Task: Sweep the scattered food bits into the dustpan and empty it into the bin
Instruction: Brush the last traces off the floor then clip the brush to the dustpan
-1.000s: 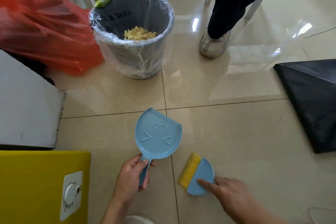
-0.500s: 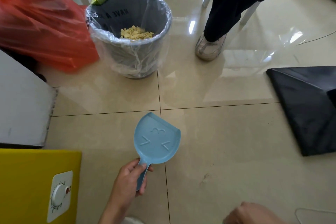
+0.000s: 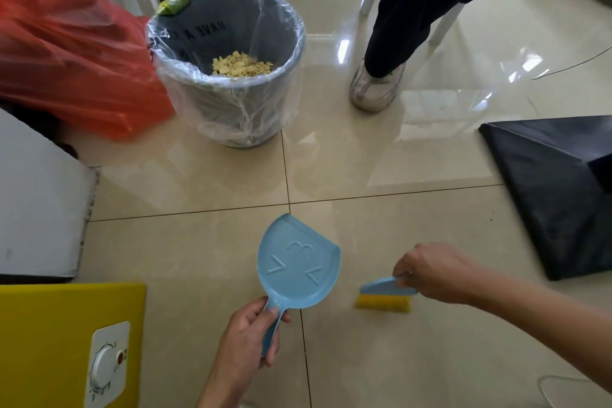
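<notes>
The left hand has its fingers closed around the handle of the blue dustpan, which looks empty and is held over the floor near the crossing of the tile lines. The right hand has its fingers clamped on the small blue brush, with the yellow bristles pointing down just beside the dustpan. The food bits lie in the grey bin at the far side of the floor, and I cannot see any loose bits on the tiles. So the emptying seems done, and the step in hand is probably a last check sweep. To do it well, I would lay the open edge of the dustpan flat on the tile, so no gap stays under it, and pull the brush toward it with short light strokes. The pan should stay level until it is over the bin.
</notes>
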The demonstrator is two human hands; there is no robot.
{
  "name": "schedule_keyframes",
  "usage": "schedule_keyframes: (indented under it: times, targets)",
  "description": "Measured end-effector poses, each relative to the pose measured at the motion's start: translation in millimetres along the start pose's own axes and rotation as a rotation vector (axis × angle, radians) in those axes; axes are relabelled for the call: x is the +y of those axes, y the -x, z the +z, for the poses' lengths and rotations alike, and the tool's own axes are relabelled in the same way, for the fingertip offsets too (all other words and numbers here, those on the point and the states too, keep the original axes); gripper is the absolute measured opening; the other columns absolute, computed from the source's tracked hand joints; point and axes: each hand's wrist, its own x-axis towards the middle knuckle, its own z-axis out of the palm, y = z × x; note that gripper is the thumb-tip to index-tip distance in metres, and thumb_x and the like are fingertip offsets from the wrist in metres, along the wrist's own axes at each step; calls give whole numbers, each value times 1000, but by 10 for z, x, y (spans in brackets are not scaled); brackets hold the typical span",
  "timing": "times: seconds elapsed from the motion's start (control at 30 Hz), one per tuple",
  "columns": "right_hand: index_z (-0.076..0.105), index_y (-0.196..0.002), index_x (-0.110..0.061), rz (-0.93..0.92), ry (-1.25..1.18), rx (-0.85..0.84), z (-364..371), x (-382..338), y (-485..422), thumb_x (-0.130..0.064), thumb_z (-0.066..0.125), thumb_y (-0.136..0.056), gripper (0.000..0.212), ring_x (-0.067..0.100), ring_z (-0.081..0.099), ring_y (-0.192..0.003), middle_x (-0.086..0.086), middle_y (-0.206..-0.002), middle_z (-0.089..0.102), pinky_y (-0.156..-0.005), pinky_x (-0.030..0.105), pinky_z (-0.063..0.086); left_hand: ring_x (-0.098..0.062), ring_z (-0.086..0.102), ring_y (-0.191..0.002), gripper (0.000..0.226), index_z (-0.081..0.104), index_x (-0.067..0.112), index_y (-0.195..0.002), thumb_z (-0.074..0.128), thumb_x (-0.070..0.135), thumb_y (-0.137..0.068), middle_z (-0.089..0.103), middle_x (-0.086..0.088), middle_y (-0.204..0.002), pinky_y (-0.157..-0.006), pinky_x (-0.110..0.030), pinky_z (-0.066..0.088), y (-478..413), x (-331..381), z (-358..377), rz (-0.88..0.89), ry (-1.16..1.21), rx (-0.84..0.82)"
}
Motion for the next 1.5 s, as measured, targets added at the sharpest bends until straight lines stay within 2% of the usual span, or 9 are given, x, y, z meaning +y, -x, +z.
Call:
schedule_keyframes:
  times: [0.13, 0.27, 0.47, 0.7, 0.93, 1.13, 1.27, 1.37, 1.5]
  targets:
    - [61, -83, -18, 1, -81, -40, -186, 61, 270, -41, 56, -93, 25, 18, 52, -61, 3, -71, 61, -54, 32, 36, -16, 39, -39, 30, 74, 19, -77, 55, 40, -87, 45, -8, -42, -43, -19, 37, -7, -7, 3, 12, -31, -13]
    - [68, -105, -33, -85, -192, -200, -111, -77, 647, -47, 60, -83, 27, 12, 63, -69, -4, -80, 71, -60, 27, 44, -15, 37, -38, 31, 73, 19, -76, 54, 41, -85, 44, -6, -41, -42, -21, 34, -2, 6, -36, 10, -26, 0]
    - [64, -98, -24, -96, -105, -467, 733, -471, 744, -35, 48, -74, 31, 33, 63, -78, 14, -85, 62, -68, 29, 46, -15, 37, -37, 32, 73, 19, -77, 54, 42, -87, 45, -7, -42, -41, -21, 34, 9, -11, -55, 9, -19, -8]
    - [68, -111, -32, -41, 184, -259, 656, 32, 351, -30, 55, -82, 32, 25, 71, -97, 0, -106, 74, -67, 24, 36, -15, 39, -37, 32, 73, 20, -78, 54, 44, -88, 47, -4, -41, -43, -19, 37, 47, -50, -33, 15, -57, -10]
    - [61, -102, -32, -25, 267, -39, 209, 93, 105, -29, 51, -94, 14, 23, 66, -83, -3, -92, 68, -62, 29, 33, -14, 37, -36, 34, 72, 15, -79, 54, 41, -89, 45, -5, -41, -42, -18, 35, 65, 1, 174, 22, -10, -67]
    - [63, -103, -36, -12, 172, -11, -48, 132, 274, -41, 52, -97, 13, 14, 60, -73, -9, -83, 64, -61, 27, 40, -15, 37, -37, 32, 71, 15, -77, 54, 38, -90, 45, -6, -40, -43, -18, 36, 59, 30, 133, 8, -34, -58]
    - [63, -104, -38, 229, 70, 123, -155, 313, 532, -52, 45, -98, 23, 10, 61, -68, -9, -75, 64, -54, 23, 42, -15, 38, -36, 32, 71, 19, -73, 53, 41, -87, 47, -6, -39, -44, -16, 38, 75, 39, -6, -43, -148, -29]
    - [60, -85, -31, 506, 83, 205, -99, 472, 652, -50, 38, -98, 32, 12, 61, -63, -7, -70, 61, -56, 27, 51, -15, 44, -36, 31, 69, 20, -71, 53, 44, -81, 52, -2, -38, -49, -23, 40, 99, 43, -94, -119, -364, -53]
    - [54, -74, -22, 625, 40, 107, 221, 346, 571, -33, 40, -91, 25, 17, 63, -66, -6, -68, 54, -53, 27, 44, -13, 46, -35, 34, 69, 17, -66, 54, 29, -94, 51, 3, -39, -50, -25, 37, 85, 55, -24, -288, -468, -139]
